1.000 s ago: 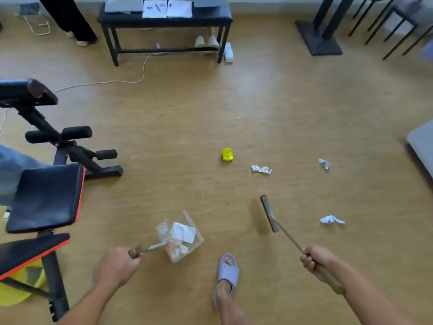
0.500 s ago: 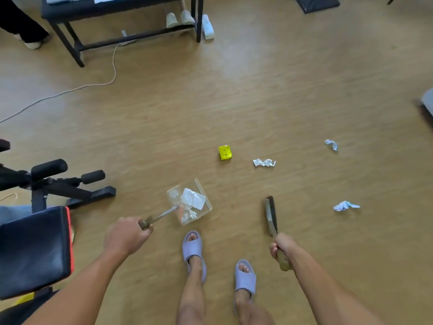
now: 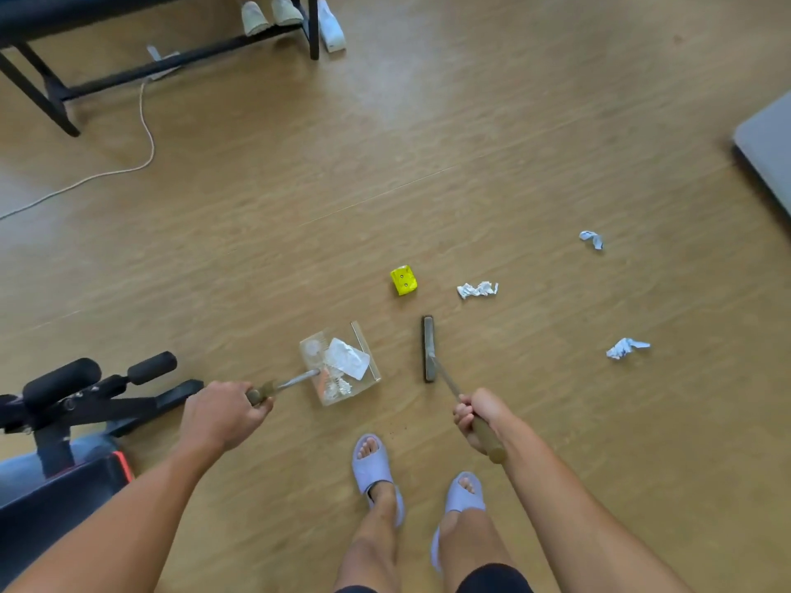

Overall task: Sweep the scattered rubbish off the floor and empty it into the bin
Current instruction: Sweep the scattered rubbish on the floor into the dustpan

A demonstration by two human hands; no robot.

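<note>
My left hand (image 3: 222, 415) grips the handle of a clear dustpan (image 3: 316, 350) that holds crumpled white paper and sits low over the wooden floor. My right hand (image 3: 477, 417) grips the handle of a small dark broom (image 3: 428, 348), whose head stands just right of the dustpan. Ahead of the broom lie a yellow scrap (image 3: 403, 279) and a crumpled white paper (image 3: 477, 289). Two more paper scraps lie to the right, one near (image 3: 625, 348) and one farther off (image 3: 592, 239). No bin is in view.
A black exercise bench (image 3: 85, 391) stands at the left, close to my left arm. A black bench-table (image 3: 162, 57) with shoes beneath is at the back left, a cable (image 3: 145, 134) trailing from it. A grey mat edge (image 3: 766, 143) is at the right. My feet wear grey slippers (image 3: 372, 464).
I have stepped forward and the view has tilted down. The dustpan and broom have come closer to the yellow scrap and the paper beside it. Both hands keep their grips.
</note>
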